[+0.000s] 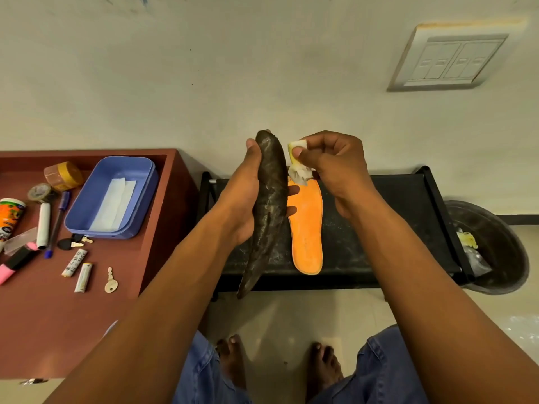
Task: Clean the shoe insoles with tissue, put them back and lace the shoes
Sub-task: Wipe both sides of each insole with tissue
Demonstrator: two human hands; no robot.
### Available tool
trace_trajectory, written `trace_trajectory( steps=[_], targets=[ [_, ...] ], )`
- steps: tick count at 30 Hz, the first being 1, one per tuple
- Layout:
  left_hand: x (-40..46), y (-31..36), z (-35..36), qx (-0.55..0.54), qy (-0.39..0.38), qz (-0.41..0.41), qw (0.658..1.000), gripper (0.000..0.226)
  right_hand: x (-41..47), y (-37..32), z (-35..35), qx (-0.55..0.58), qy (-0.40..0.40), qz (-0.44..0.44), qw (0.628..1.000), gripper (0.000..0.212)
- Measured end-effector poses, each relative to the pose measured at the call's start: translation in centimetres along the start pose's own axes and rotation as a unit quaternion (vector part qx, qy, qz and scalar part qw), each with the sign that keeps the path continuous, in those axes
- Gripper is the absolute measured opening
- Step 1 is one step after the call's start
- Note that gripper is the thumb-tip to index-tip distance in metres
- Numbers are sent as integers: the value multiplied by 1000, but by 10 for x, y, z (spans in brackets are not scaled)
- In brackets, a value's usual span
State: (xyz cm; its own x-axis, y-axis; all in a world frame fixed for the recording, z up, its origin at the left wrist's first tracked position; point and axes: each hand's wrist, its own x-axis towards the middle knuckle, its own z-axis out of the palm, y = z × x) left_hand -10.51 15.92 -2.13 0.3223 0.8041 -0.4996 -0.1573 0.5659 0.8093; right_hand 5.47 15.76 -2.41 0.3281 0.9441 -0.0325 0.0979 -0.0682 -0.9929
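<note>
My left hand grips a dark, dirty insole and holds it upright on its edge above the black rack. Just to its right, my right hand pinches a crumpled, soiled tissue near the insole's top end. A second insole lies flat on the rack with its orange side up, directly behind the held one. No shoes or laces are in view.
A blue tray holding folded white tissue stands on the red-brown table at left, among tape rolls, markers, keys and small tubes. A black bin with rubbish sits at the right of the rack. My bare feet are on the floor below.
</note>
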Motion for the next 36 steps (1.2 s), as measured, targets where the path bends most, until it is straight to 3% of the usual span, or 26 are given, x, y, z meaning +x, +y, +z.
trace_trajectory(
  steps=[6, 13, 17, 22, 31, 36],
  targets=[
    [-4, -6, 11, 42, -17, -9, 999, 58, -1, 4, 8, -64, 30, -69, 995, 9],
    [1, -6, 3, 50, -7, 1, 999, 69, -9, 4, 22, -79, 15, -103, 991, 4],
    [3, -5, 1, 40, 1, 4, 999, 73, -12, 0, 26, -51, 1, -82, 995, 26],
    [1, -4, 1, 39, -2, 2, 999, 69, -10, -1, 21, -75, 20, -96, 992, 7],
    [-2, -3, 4, 26, 6, 17, 1000, 63, -12, -1, 22, -109, 21, -108, 988, 27],
    [0, -3, 2, 27, 16, 29, 999, 68, -13, 0, 24, -110, 13, -147, 983, 13]
  ],
)
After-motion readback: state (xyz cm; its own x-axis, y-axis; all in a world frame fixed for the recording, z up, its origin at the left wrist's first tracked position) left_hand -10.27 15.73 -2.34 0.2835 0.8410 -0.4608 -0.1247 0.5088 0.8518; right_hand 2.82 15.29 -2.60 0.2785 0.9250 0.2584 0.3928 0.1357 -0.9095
